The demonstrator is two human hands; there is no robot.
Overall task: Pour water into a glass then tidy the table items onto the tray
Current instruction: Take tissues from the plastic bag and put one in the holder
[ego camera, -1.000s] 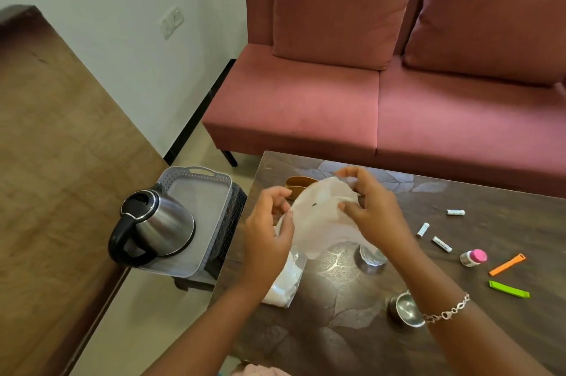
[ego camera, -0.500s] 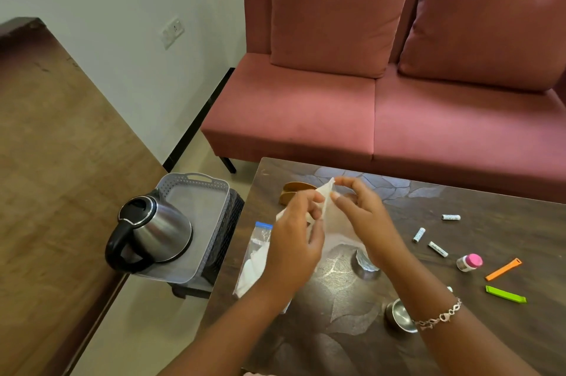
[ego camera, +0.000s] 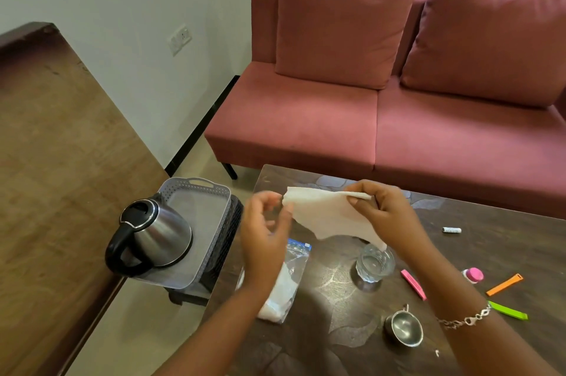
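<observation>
- Above the left part of the table (ego camera: 337,302), a white tissue (ego camera: 324,213) spread out in the air, its lower corner hanging just over the glass (ego camera: 375,264)
- Pinched at its far right corner between thumb and fingers of the right hand (ego camera: 386,213)
- At the tissue's left corner, the left hand (ego camera: 263,234), fingers loosely spread and blurred; cannot tell whether gripping the paper or just off it
- Glass upright on the table, seemingly with water in it though too clear to be sure; pouring judged probably done
- Kettle (ego camera: 153,231) standing on the near end of the grey tray (ego camera: 199,201), itself on a dark stand (ego camera: 228,238) left of the table
- Tidying judged barely begun, with all the small items on the table
- Left to move: zip bag of tissues (ego camera: 288,283) near the left edge, steel cup (ego camera: 404,329) nearest, pink clip (ego camera: 413,283), orange clip (ego camera: 503,283), green clip (ego camera: 508,311), pink-capped bottle (ego camera: 474,275), white tube (ego camera: 451,230) farther right
- Tissue itself to be folded or put away too, by the look of it
</observation>
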